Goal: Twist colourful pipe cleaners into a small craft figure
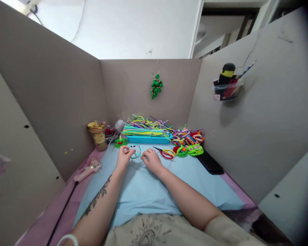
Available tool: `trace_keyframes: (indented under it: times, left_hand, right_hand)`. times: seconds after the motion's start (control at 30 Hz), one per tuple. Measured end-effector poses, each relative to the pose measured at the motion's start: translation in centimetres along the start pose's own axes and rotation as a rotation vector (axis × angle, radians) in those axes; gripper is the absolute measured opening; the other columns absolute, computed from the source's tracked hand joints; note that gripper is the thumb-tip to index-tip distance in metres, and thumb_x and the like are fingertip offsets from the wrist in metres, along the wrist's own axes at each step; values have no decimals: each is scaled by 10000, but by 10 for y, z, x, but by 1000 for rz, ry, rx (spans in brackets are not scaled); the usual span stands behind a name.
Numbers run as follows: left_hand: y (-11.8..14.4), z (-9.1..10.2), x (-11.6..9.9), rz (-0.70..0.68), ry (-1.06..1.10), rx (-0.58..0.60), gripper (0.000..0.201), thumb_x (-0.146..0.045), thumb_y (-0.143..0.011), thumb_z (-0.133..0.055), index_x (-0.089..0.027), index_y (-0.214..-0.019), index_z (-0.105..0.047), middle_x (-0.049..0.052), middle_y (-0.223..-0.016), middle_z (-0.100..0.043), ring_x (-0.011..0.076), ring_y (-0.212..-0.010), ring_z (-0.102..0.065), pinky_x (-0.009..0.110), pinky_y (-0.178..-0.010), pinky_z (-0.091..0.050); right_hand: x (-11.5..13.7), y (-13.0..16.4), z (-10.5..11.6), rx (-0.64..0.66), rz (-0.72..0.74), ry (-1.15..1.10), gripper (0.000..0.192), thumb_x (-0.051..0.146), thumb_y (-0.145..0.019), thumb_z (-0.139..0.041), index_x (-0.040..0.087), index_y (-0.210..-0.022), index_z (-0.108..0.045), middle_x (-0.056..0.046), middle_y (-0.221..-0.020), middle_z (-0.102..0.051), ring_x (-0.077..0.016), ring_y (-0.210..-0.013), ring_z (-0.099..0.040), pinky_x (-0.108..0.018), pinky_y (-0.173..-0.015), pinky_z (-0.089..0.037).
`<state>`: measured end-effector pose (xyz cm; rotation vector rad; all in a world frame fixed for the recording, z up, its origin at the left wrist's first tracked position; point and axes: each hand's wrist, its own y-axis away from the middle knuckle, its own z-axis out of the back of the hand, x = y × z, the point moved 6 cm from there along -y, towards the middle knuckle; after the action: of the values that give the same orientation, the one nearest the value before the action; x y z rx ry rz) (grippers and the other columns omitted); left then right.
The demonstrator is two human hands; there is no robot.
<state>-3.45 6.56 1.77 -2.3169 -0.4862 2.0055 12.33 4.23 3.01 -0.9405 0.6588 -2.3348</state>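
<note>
Both my hands rest on a light blue cloth (143,191) and share a teal pipe cleaner (136,154) bent into a loop. My left hand (123,158) pinches the loop's left side. My right hand (151,160) pinches its right end. Just beyond my right hand lie scissors (165,152) with red and yellow handles. A blue tray (149,138) piled with coloured pipe cleaners stands behind the hands.
Grey cardboard walls enclose the desk on three sides. A tan cup (99,136) stands at the back left, a pink glue gun (88,170) at the left. Finished green and multicoloured pieces (188,141) and a black flat object (210,164) lie at the right. A green ornament (156,86) hangs on the back wall.
</note>
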Motion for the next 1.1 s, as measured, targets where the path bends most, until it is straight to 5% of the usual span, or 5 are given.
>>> trace_keyframes:
  times: [0.23, 0.4, 0.57, 0.77, 1.1]
  left_hand:
    - [-2, 10, -3, -168, -181, -122, 400, -254, -603, -650, -220, -869, -354, -91, -562, -508, 84, -461, -505, 198, -502, -382]
    - [-1, 8, -1, -155, -209, -104, 388, -256, -593, -654, -216, -863, -378, -77, -579, -533, 92, -483, -522, 203, -516, -380]
    - [1, -2, 4, 38, -72, 35, 406, -329, -581, -685, -196, -852, -413, -57, -572, -563, 90, -481, -512, 194, -494, -345]
    - [8, -15, 3, 72, 5, 158, 437, -332, -577, -708, -192, -877, -423, -54, -586, -571, 77, -466, -487, 185, -466, -313]
    - [10, -25, 0, -78, 3, 281, 398, -315, -634, -679, -204, -863, -373, -58, -589, -570, 95, -543, -540, 205, -548, -370]
  right_hand:
    - [42, 0, 15, 65, 209, -464, 127, 221, -812, -502, 186, -698, -545, -13, -719, -510, -149, -756, -481, -290, -740, -386]
    - [32, -5, 10, 160, 98, -633, 244, 401, -792, -545, 183, -706, -617, -28, -754, -573, -156, -759, -530, -298, -747, -403]
    - [-12, -8, -10, 266, -214, -890, 520, 545, -855, -315, 156, -864, -660, -60, -705, -637, -169, -694, -586, -319, -677, -432]
    - [-22, -11, 0, -60, -124, -452, 216, 272, -694, -619, 195, -896, -617, -20, -803, -587, -143, -706, -524, -273, -661, -422]
    - [0, -6, 4, -131, 61, -286, 73, 217, -743, -555, 198, -785, -611, -24, -756, -577, -165, -765, -510, -285, -717, -405]
